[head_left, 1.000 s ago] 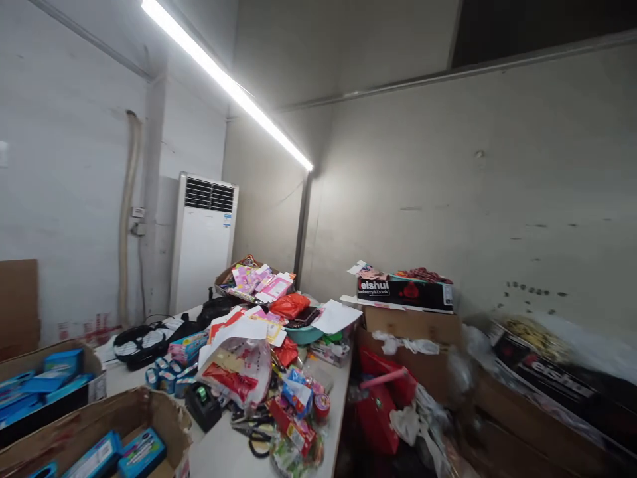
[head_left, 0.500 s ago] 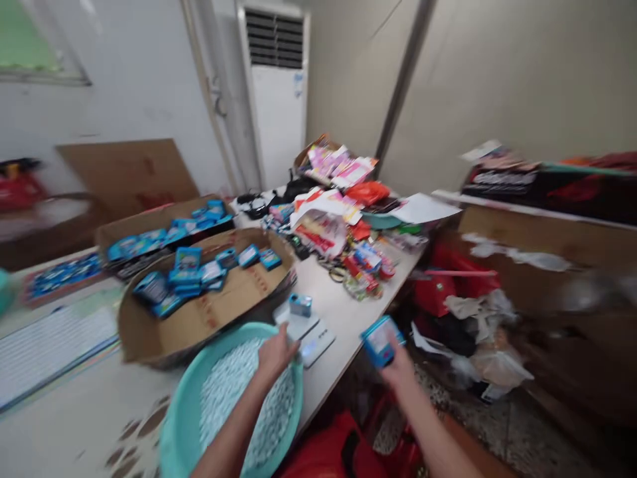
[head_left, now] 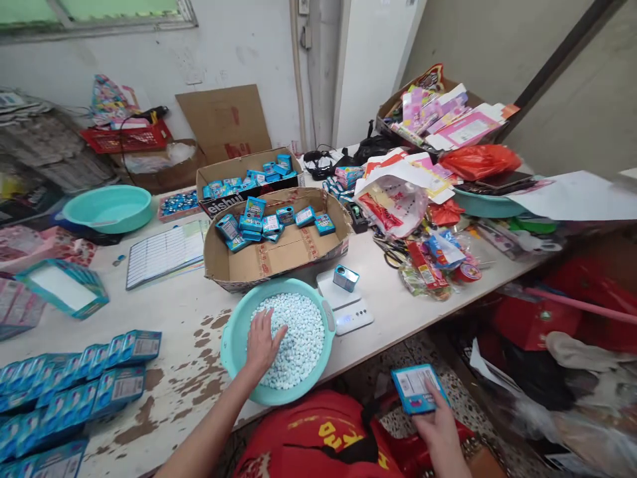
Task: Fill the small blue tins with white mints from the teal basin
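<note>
My left hand (head_left: 263, 342) rests on a heap of small pale blue candies (head_left: 301, 338) with its fingers spread. They fill part of a round turquoise basin (head_left: 229, 332) at the table's front edge. Off the edge, at the lower right, my right hand (head_left: 438, 411) grips a flat blue printed box (head_left: 415, 388), thumb over its face. Behind the basin a small white scale (head_left: 353, 317) carries a blue box (head_left: 345, 278). To its left, a cut-down cardboard box (head_left: 249, 265) holds several blue boxes.
Rows of blue boxes (head_left: 119, 388) stand at the lower left. An empty turquoise basin (head_left: 109, 209) and printed sheets (head_left: 159, 255) lie behind them. Wrappers and scissors (head_left: 393, 255) crowd the right side, near a carton of packaging (head_left: 448, 119). Bags and red items (head_left: 547, 318) sit off the table's right edge.
The view has swung left and down. My left hand has moved from near the basin's rim onto the candies, fingers spreading. My right hand still holds the blue box, now lower and turned flatter.
</note>
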Motion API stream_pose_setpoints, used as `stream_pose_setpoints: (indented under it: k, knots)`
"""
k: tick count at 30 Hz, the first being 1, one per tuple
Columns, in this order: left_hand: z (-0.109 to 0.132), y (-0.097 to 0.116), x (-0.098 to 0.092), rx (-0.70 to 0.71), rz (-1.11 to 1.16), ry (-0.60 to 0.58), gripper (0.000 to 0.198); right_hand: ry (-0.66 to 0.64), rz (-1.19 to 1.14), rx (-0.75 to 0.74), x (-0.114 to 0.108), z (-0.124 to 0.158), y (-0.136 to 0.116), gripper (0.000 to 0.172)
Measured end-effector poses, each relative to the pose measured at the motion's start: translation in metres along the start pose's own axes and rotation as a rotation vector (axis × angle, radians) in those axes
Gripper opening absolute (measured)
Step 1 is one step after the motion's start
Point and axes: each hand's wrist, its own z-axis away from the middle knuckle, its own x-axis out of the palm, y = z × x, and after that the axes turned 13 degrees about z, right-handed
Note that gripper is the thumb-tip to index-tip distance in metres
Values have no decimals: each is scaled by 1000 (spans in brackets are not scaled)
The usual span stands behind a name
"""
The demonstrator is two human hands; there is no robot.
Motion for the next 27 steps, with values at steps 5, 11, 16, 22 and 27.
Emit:
stream_pose_setpoints:
  k: [5, 11, 16, 22, 27]
  knots:
    - [59, 2, 13, 199, -272, -324, 60, -44, 91, 215, 12, 4, 13, 36]
    - [33, 20, 45, 345, -319, -421, 53, -276, 204, 200, 64, 2, -19, 45]
    - [20, 3, 62, 91, -382, -177, 49, -469, 292, 200, 106, 14, -28, 49]
    - [2, -12, 72, -139, -358, -63, 51, -649, 397, 213, 138, 45, -20, 51]
    - [-6, -18, 51, -267, -275, 5, 62, -710, 441, 174, 152, 62, -20, 47]
